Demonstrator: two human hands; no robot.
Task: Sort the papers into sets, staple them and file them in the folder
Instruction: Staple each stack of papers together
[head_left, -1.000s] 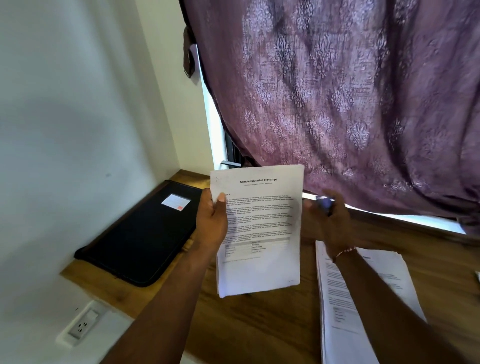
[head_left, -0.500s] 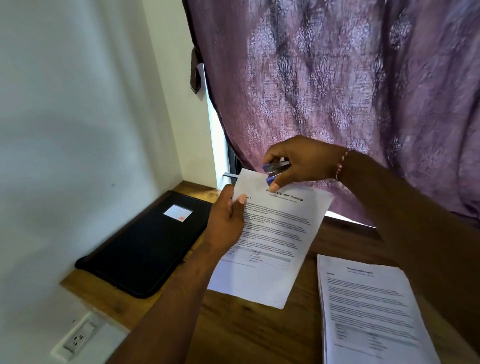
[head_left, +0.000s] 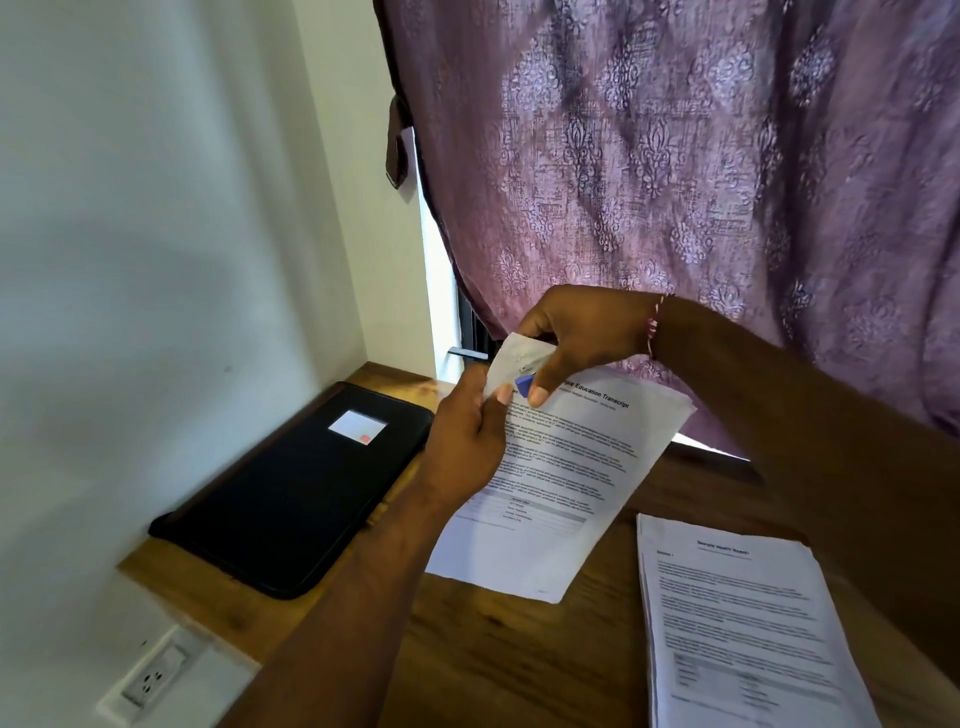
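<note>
Two changes apply: the right hand (head_left: 576, 338), formerly at the back of the desk, now grips the stapler (head_left: 522, 385) over the upper left corner of the paper set (head_left: 561, 483), and that corner bends upward. Stapling appears under way. The left hand (head_left: 467, 441) pinches the set's left edge, just below the stapler. The folder (head_left: 291, 488) lies closed, left of the left hand.

- Wall (head_left: 156, 234) shuts the left side; the black folder (head_left: 291, 499) lies flat right along it.
- Curtain (head_left: 675, 182) hangs down at the back of the counter (head_left: 509, 670), closing that way.
- Paper stack (head_left: 743, 623) takes the right front.
- Bare wood runs between folder and paper stack, open from the near edge.
- Above it, left hand (head_left: 467, 436) and right hand (head_left: 576, 332) with stapler (head_left: 524, 384) meet, the papers (head_left: 561, 483) tilted over the far end.
</note>
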